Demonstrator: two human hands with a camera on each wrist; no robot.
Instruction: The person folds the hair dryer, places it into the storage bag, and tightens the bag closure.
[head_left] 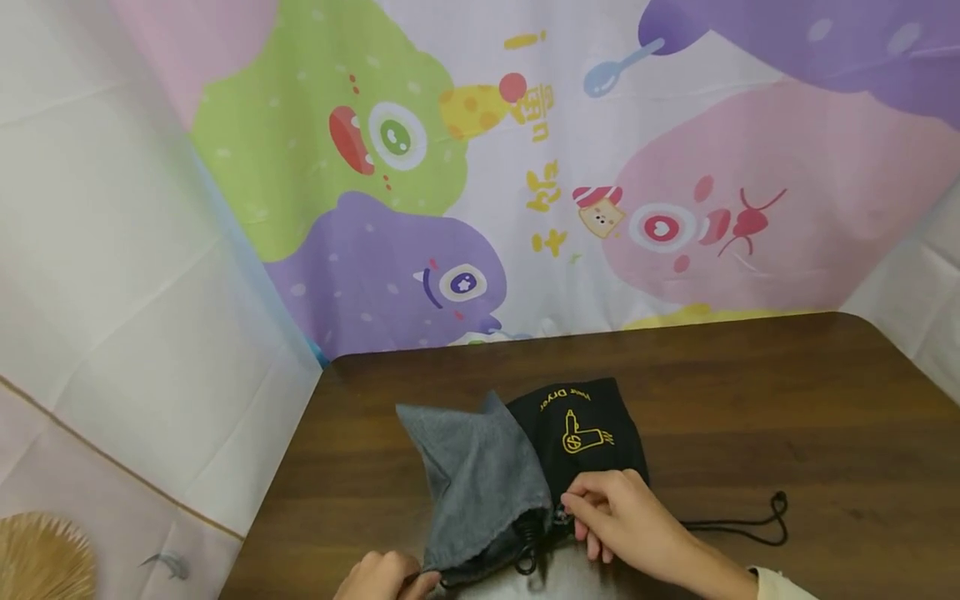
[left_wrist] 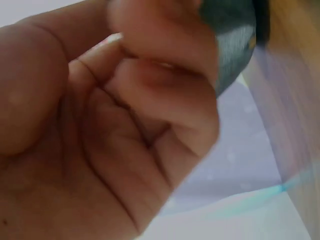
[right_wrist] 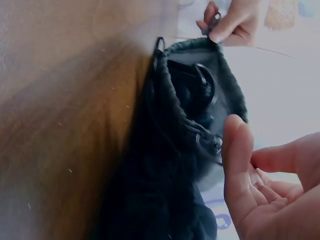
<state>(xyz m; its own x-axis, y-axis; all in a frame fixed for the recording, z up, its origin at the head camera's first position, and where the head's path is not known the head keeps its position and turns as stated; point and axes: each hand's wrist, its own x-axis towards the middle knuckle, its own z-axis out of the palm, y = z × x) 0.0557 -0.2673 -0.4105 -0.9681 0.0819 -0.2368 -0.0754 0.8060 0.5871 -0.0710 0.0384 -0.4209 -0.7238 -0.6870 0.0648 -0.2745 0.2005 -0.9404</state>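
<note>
A grey drawstring bag (head_left: pixel 480 467) lies on the table with its gathered mouth toward me. Inside that mouth sits a black object with a loop (head_left: pixel 527 554), its body mostly hidden. My left hand (head_left: pixel 386 577) pinches the left end of the rim. At the opposite end, my right hand (head_left: pixel 618 517) has thumb and forefinger together at the rim beside the cord lock (right_wrist: pixel 215 145). Beneath and to the right lies a black bag (head_left: pixel 600 425) printed in yellow with "Hair Dryer" and a dryer drawing. In the left wrist view, my curled left fingers (left_wrist: pixel 165 95) fill most of the picture.
A black drawstring cord (head_left: pixel 750 525) trails right across the brown wooden table (head_left: pixel 750 400). Behind the table hangs a cartoon-printed curtain (head_left: pixel 570 167), with pale fabric (head_left: pixel 112 208) on the left. A round straw-coloured thing (head_left: pixel 45 554) shows at lower left.
</note>
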